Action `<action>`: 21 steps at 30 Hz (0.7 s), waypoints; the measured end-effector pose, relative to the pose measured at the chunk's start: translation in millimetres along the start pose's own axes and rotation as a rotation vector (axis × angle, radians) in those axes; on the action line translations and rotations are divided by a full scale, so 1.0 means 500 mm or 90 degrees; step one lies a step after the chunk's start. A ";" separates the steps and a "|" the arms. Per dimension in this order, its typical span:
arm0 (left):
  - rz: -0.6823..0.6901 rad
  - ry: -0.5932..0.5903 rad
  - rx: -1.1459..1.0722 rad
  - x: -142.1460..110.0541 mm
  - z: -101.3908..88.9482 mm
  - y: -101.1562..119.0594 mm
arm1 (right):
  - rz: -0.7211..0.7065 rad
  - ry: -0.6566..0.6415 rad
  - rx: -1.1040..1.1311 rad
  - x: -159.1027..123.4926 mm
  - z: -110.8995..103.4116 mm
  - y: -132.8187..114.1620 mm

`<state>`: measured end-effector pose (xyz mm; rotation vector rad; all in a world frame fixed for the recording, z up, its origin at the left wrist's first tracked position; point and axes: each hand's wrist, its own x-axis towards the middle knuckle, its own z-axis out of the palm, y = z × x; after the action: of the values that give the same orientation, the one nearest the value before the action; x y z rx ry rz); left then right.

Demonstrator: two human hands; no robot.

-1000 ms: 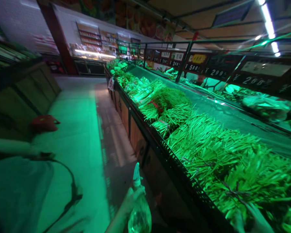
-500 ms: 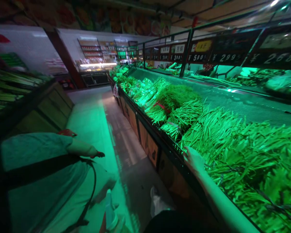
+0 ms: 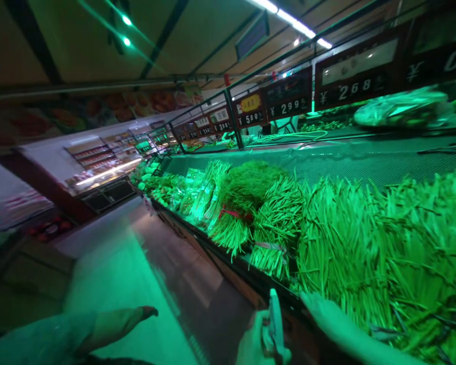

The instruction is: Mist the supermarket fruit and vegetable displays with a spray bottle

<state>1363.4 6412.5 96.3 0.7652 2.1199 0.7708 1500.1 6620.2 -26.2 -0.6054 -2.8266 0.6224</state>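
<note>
My left hand (image 3: 251, 337), at the bottom centre, is closed around a pale, slim tool with a rounded upright tip (image 3: 275, 314); its exact kind is not clear. My right hand (image 3: 317, 306) rests at the front rim of the vegetable stand, against the lower ends of long green stalks (image 3: 342, 243). Its fingers are blurred and partly hidden. Just left of it lie a tied bundle of thin greens (image 3: 273, 238) and a feathery bunch (image 3: 247, 187) with a red band.
Bagged greens (image 3: 193, 192) continue along the stand. Price signs (image 3: 289, 99) hang above, and a plastic-wrapped bundle (image 3: 399, 109) sits on the upper shelf. Another person's arm (image 3: 114, 324) reaches into the aisle (image 3: 129, 268) at lower left. A lit counter (image 3: 110, 175) stands behind.
The view has turned right and tilted up. My left hand with the pale tool has come up and right, closer to the stand. My right hand stays near the rim.
</note>
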 end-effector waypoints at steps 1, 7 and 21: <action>0.023 -0.029 0.021 0.032 0.011 0.018 | 0.006 0.005 -0.022 -0.001 0.006 0.002; 0.142 -0.090 -0.028 0.128 0.033 0.051 | -0.058 0.137 -0.078 -0.021 0.045 0.026; 0.102 0.359 -0.224 0.264 -0.312 -0.054 | -0.067 0.145 -0.161 -0.043 0.054 0.049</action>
<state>1160.1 6446.7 104.6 0.5723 2.3165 1.5456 1520.9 6621.5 -62.7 -0.5258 -2.7161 0.1662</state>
